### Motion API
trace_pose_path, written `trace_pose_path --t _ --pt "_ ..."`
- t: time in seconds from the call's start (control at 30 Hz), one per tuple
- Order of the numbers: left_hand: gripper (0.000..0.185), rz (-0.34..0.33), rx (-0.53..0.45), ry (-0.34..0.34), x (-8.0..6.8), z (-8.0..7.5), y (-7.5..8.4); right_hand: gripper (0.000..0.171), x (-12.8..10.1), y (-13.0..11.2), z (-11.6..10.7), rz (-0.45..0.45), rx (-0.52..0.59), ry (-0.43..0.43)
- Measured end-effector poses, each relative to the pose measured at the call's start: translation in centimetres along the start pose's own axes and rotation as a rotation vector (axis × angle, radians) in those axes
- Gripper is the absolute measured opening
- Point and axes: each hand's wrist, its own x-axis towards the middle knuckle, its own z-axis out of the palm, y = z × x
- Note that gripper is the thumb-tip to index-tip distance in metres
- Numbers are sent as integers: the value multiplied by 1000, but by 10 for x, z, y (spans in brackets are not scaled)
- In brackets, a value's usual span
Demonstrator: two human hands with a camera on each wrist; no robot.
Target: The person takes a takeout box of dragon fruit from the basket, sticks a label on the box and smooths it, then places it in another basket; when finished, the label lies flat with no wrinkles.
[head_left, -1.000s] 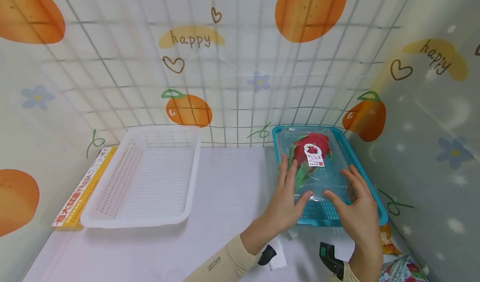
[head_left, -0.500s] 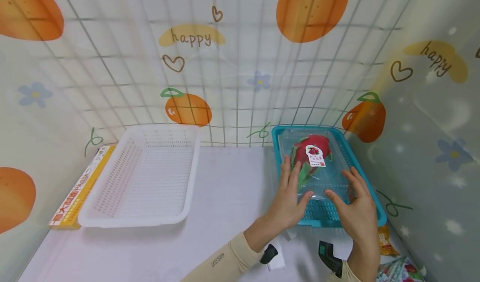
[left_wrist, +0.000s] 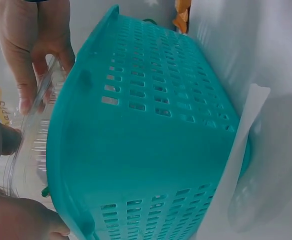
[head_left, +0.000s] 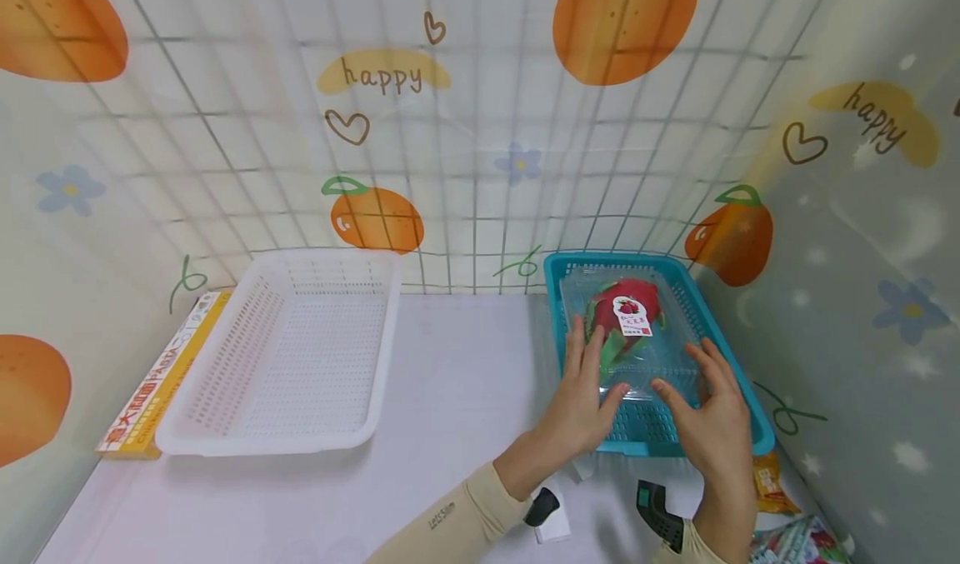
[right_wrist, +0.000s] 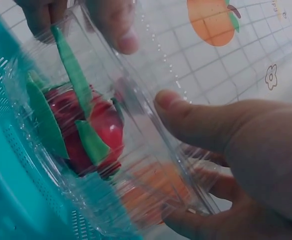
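Note:
A clear plastic clamshell box (head_left: 678, 322) is held over the teal basket (head_left: 738, 381), within its rim in the head view. Inside lies a red dragon fruit (right_wrist: 68, 117) with green leaf-like scales, and a white label (head_left: 632, 316) marks the lid. My left hand (head_left: 577, 406) grips the box's near left side. On the near right, my right hand (head_left: 716, 431) holds it, thumb (right_wrist: 195, 117) on the edge and fingers on the other side. The left wrist view has the box's edge (left_wrist: 31, 135) above the basket rim, tilted, with both hands at it.
To the left stands a white perforated basket (head_left: 315, 364), beside a long yellow pasta box (head_left: 161, 381). Near the teal basket's front right corner lie an orange packet (head_left: 772, 485) and a colourful bag (head_left: 802, 543). Printed curtain over a wire grid (head_left: 472, 214) closes the back.
The clamshell box has come slightly down and toward me over the teal basket, its far end dropping from the back rim. Both hands keep their hold with little movement.

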Motion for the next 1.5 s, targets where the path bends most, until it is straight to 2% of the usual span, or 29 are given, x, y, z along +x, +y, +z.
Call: trace_pose_path --t 0.67,1.1,1.5 --pt "73 -85 7 -26 6 13 -2 69 0 8 2 59 -64 -6" --pt "65 -117 79 -78 14 14 0 69 4 11 3 96 -128 -12" --pt "59 -189 131 -54 16 17 8 69 7 8 4 130 -139 -22"
